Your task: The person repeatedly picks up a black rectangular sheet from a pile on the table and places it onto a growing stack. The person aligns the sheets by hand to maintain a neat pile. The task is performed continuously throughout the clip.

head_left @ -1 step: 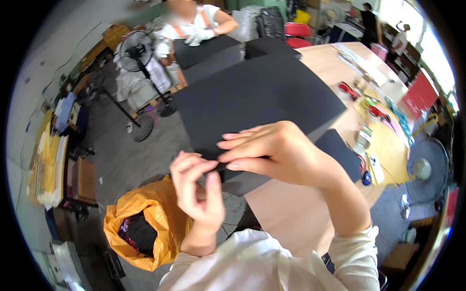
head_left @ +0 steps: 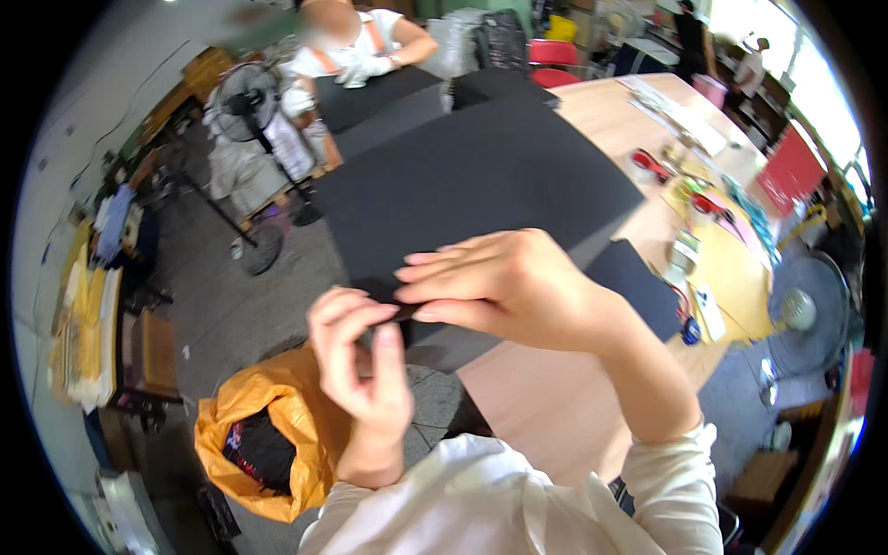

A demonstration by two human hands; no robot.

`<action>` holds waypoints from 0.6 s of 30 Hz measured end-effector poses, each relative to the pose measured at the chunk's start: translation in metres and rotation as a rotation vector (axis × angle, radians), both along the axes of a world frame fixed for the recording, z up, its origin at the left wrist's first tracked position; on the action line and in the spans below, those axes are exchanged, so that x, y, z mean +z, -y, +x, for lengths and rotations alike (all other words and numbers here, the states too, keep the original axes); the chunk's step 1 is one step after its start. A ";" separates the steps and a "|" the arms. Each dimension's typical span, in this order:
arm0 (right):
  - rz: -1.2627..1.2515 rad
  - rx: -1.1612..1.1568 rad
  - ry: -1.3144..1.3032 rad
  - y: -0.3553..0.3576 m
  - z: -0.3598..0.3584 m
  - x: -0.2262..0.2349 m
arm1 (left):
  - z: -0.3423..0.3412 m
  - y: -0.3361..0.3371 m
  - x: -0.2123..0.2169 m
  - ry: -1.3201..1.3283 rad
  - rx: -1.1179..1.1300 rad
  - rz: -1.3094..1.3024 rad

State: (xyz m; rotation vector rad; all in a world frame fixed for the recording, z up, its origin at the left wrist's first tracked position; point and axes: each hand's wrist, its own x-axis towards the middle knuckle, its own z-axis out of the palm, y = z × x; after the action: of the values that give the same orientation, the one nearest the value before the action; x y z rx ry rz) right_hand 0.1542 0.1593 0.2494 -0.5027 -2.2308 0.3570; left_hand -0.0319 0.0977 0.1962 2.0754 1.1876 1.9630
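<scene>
Both my hands are raised close in front of me, over the near corner of a big stack of black sheets (head_left: 481, 176) on a wooden table (head_left: 555, 407). My left hand (head_left: 361, 365) pinches the end of a thin black piece (head_left: 408, 312) between thumb and fingers. My right hand (head_left: 504, 282) has its fingers stretched flat along the top of the same piece and its thumb under it. Most of the piece is hidden by the fingers. White sleeves cover both my forearms.
An orange bag (head_left: 277, 416) with black scraps stands on the floor at lower left. A smaller black sheet (head_left: 638, 287), a yellow sheet (head_left: 731, 268) and red-handled tools (head_left: 652, 165) lie on the right. Another person (head_left: 356, 46) works at the table's far end, beside a standing fan (head_left: 245, 97).
</scene>
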 end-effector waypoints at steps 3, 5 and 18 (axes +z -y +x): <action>0.508 -0.187 0.054 0.006 0.004 -0.005 | 0.001 -0.003 -0.003 0.034 0.064 0.127; 0.639 -0.296 0.019 0.010 0.020 -0.006 | 0.006 0.001 -0.010 0.130 -0.057 0.156; 0.055 -0.659 0.639 0.262 0.097 -0.334 | -0.038 0.015 -0.098 0.268 -0.009 0.297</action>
State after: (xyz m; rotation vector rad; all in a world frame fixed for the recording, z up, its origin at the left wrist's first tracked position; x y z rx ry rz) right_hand 0.2509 -0.1028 -0.0845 -1.4228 -2.4737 -0.2495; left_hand -0.0704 0.0827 0.0982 1.8412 0.8800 2.4450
